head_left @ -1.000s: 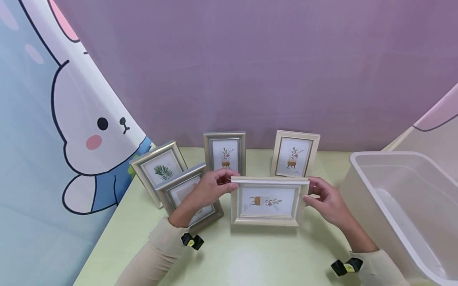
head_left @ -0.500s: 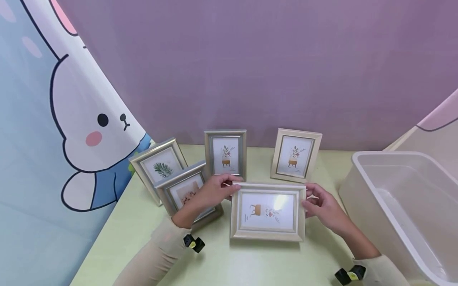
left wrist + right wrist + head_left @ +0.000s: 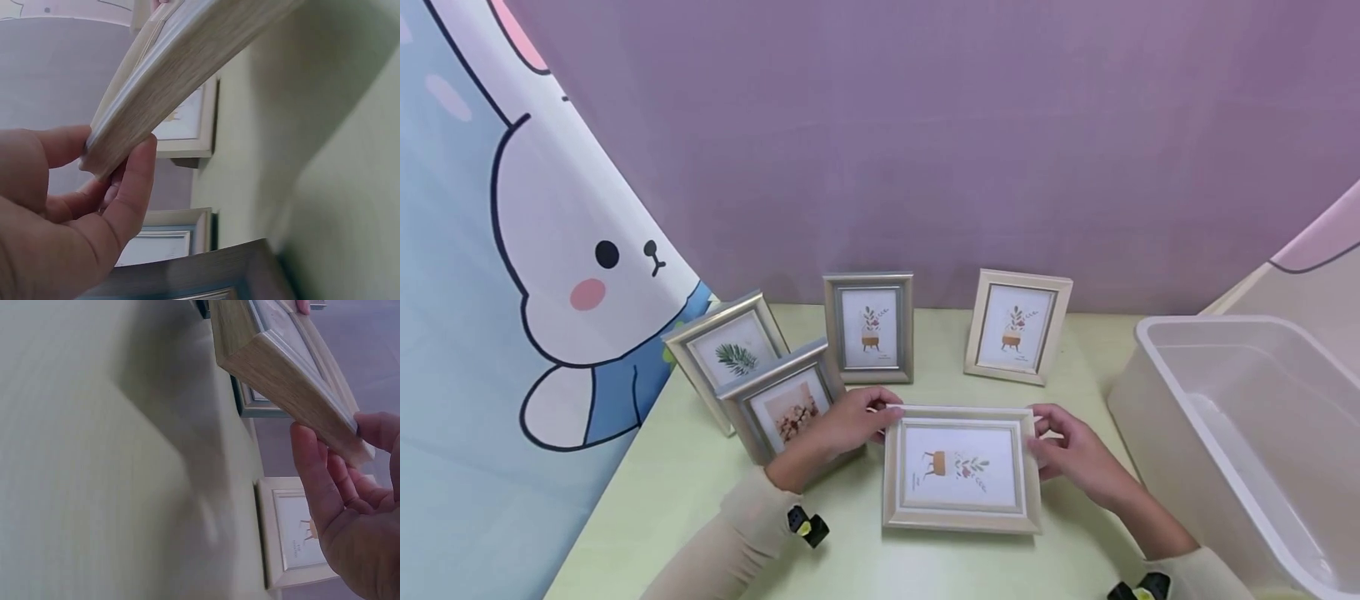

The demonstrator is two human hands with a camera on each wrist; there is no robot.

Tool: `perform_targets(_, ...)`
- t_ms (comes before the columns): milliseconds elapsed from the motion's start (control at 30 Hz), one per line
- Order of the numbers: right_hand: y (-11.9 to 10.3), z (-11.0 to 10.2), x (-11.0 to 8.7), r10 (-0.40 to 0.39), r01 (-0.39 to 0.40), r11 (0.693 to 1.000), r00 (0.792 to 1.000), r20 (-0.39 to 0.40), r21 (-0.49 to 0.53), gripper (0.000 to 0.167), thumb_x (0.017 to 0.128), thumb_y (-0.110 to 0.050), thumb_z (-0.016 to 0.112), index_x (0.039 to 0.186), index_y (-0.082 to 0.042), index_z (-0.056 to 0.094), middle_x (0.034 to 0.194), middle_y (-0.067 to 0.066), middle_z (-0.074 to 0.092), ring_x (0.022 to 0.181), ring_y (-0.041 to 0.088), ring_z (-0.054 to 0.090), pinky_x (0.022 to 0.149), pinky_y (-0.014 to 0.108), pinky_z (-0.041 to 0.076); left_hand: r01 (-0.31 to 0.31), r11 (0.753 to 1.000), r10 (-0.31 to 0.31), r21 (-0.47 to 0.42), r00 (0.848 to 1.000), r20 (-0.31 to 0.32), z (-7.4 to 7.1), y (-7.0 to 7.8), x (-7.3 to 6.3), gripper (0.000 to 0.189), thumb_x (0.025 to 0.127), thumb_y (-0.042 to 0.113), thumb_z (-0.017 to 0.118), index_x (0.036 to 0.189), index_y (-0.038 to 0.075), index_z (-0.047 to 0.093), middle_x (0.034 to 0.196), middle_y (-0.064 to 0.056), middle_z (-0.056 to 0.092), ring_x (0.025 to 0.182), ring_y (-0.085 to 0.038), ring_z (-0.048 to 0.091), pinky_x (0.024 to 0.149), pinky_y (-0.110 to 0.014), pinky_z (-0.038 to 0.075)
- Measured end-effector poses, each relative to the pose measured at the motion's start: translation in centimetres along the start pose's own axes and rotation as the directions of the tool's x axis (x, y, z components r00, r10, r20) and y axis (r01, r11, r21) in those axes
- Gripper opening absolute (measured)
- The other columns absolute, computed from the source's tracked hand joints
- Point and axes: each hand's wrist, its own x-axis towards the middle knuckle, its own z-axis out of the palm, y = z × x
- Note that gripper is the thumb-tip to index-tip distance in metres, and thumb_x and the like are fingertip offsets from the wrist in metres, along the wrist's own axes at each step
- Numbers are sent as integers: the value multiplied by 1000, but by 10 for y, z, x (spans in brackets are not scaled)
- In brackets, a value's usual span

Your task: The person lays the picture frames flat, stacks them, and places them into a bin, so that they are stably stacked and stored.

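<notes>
Both hands hold a cream picture frame (image 3: 961, 471) sideways between them, its potted-plant print facing up and tilted back. The left hand (image 3: 856, 419) pinches the frame's far left corner, thumb on the front and fingers behind, as the left wrist view shows with the frame's edge (image 3: 169, 81). At the far right corner the right hand (image 3: 1075, 450) grips the same way, and the right wrist view shows the frame's side (image 3: 294, 384) raised above the table. Beside the left forearm stands a frame with a flower photo (image 3: 788, 408), partly covered by that hand and arm.
Behind stand a grey-gold frame (image 3: 869, 329) and a cream frame (image 3: 1018, 327), both upright with plant prints. A leaf-print frame (image 3: 727, 354) leans at the left. A large beige bin (image 3: 1180, 417) stands at the right, and a purple cloth (image 3: 940, 150) hangs behind the table (image 3: 647, 517).
Both hands have brought the held frame lower and nearer to the body. Its face has tipped from nearly upright to facing more upward. The standing frames have stayed in place.
</notes>
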Motion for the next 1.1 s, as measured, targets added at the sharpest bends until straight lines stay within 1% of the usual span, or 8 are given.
perform_targets(167, 7, -2, -1, 58, -59, 998, 998, 23, 7, 47, 100, -11, 62, 139, 6, 44, 103, 14, 55, 83, 15, 69, 67, 42, 63, 37, 999, -37, 9, 999, 6, 9, -9, 4, 26, 102, 23, 63, 119, 3, 66, 103, -10, 66, 83, -15, 67, 83, -43, 62)
perform_targets(267, 11, 0, -1, 95, -96, 995, 995, 42, 30, 48, 99, -9, 62, 140, 8, 42, 101, 14, 54, 80, 18, 69, 66, 42, 63, 65, 998, -65, 0, 998, 17, 14, -15, 6, 26, 101, 21, 64, 118, 2, 66, 101, -10, 66, 82, -15, 67, 80, -40, 62)
perform_targets(400, 15, 2, -2, 151, -154, 987, 987, 49, 46, 49, 98, -8, 62, 140, 8, 42, 102, 16, 53, 77, 23, 70, 65, 41, 63, 91, 996, -92, 27, 995, 30, 20, -21, 10, 26, 100, 20, 65, 117, 2, 66, 100, -9, 66, 82, -14, 65, 76, -34, 61)
perform_targets(533, 18, 3, -4, 194, -197, 978, 979, 59, 61, 49, 98, -8, 61, 140, 8, 41, 103, 16, 54, 81, 26, 71, 66, 42, 63, 96, 994, -98, 60, 995, 28, 24, -26, 13, 26, 98, 20, 67, 117, 2, 67, 97, -8, 66, 78, -14, 64, 74, -36, 60)
perform_targets(700, 23, 4, -4, 228, -233, 970, 971, 76, 70, 50, 98, -9, 61, 140, 8, 40, 103, 15, 57, 82, 26, 68, 65, 40, 62, 107, 989, -108, 100, 994, 11, 31, -31, 15, 28, 95, 19, 69, 117, 3, 67, 92, -6, 64, 74, -15, 62, 67, -30, 55)
perform_targets(833, 28, 5, -6, 242, -247, 967, 967, 78, 60, 52, 98, -8, 62, 140, 10, 38, 101, 13, 57, 80, 25, 65, 63, 39, 62, 119, 980, -120, 156, 993, -6, 35, -35, 15, 26, 95, 21, 69, 116, 4, 68, 88, -4, 64, 72, -15, 61, 64, -27, 50)
perform_targets(1000, 30, 9, -8, 263, -265, 964, 963, 53, 18, 53, 96, -8, 63, 140, 11, 39, 96, 12, 59, 78, 24, 66, 62, 39, 62, 121, 969, -118, 214, 993, -28, 40, -39, 15, 25, 95, 22, 69, 114, 6, 69, 83, -3, 63, 71, -15, 60, 63, -28, 48)
perform_targets(1100, 29, 13, -9, 274, -274, 961, 961, 18, -23, 51, 95, -7, 63, 139, 11, 43, 92, 12, 63, 76, 24, 67, 62, 40, 62, 113, 960, -104, 256, 994, -45, 41, -41, 14, 24, 94, 22, 69, 113, 7, 70, 82, -2, 63, 70, -14, 60, 63, -28, 47)
